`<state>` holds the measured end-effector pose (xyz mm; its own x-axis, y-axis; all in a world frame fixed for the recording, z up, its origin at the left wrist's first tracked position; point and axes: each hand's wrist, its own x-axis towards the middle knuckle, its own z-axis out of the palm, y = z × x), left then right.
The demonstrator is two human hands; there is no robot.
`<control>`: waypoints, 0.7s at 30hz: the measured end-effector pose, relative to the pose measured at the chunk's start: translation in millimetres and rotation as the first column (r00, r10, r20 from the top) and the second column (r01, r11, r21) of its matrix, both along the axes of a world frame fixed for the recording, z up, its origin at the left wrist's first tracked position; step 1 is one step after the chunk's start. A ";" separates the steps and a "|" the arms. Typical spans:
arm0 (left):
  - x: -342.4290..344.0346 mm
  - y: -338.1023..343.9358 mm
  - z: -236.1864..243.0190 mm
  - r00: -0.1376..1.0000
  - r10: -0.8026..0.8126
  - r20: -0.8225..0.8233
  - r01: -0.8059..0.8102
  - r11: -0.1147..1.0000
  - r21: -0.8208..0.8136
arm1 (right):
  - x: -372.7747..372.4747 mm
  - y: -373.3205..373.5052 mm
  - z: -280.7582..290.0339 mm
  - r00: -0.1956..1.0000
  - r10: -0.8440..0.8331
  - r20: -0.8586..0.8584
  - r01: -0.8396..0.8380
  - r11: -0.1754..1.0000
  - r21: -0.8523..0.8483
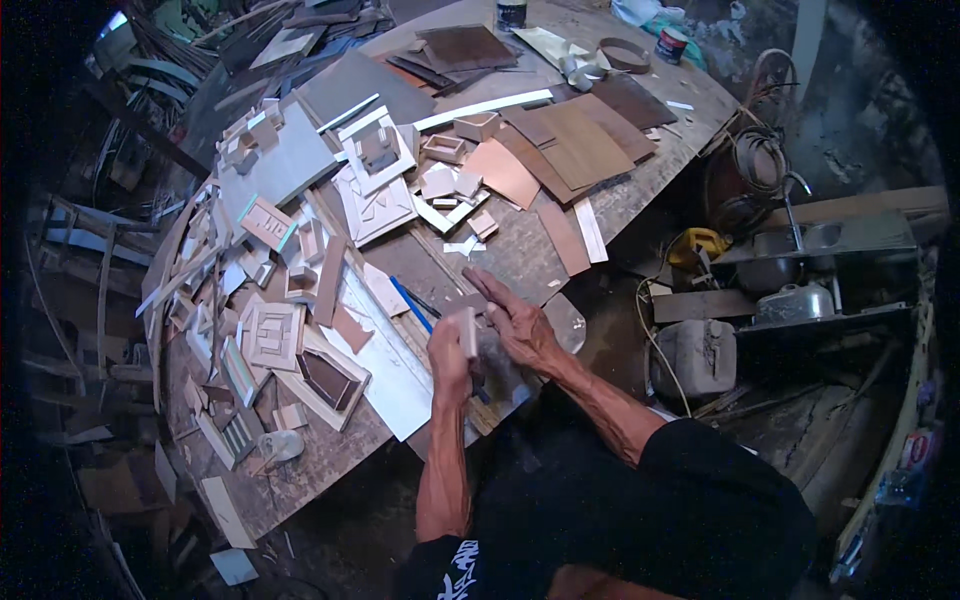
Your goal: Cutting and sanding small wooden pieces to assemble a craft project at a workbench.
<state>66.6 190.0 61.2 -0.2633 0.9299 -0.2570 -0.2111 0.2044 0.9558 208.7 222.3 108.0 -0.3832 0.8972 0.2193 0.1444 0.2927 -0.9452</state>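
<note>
My left hand [447, 355], at the front edge of the worktable, is closed on a small pale wooden piece [468, 332] held upright. My right hand [515, 320] is beside it, slightly blurred, its fingers long and pressed together against a dark flat piece [468, 302] at the wooden piece's top; I cannot make out what that is. Behind my hands lie a blue pencil-like stick [410, 300] and a pale board [390, 385].
The worktable [300, 480] holds several small wooden boxes and framed panels [272, 338], veneer sheets [570, 140] and cans [670, 45]. A jug [693, 360], yellow container [697, 247] and metal sink [800, 300] stand at right. Scrap timber [100, 290] lies at left.
</note>
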 end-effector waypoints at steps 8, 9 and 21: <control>9.1 6.7 11.0 0.831 0.280 0.480 -0.056 0.902 -0.429 | 5.7 -22.5 -15.3 0.963 0.163 0.215 -0.141 0.983 -0.114; 7.4 5.0 17.8 0.787 0.109 0.607 0.089 0.954 -0.286 | -2.4 -12.4 -13.1 0.980 0.035 0.194 -0.039 0.999 0.020; -26.3 -2.7 -69.9 0.925 0.263 -0.275 -0.206 0.954 0.219 | -19.2 -45.1 -10.9 0.984 0.085 0.158 -0.104 0.988 0.117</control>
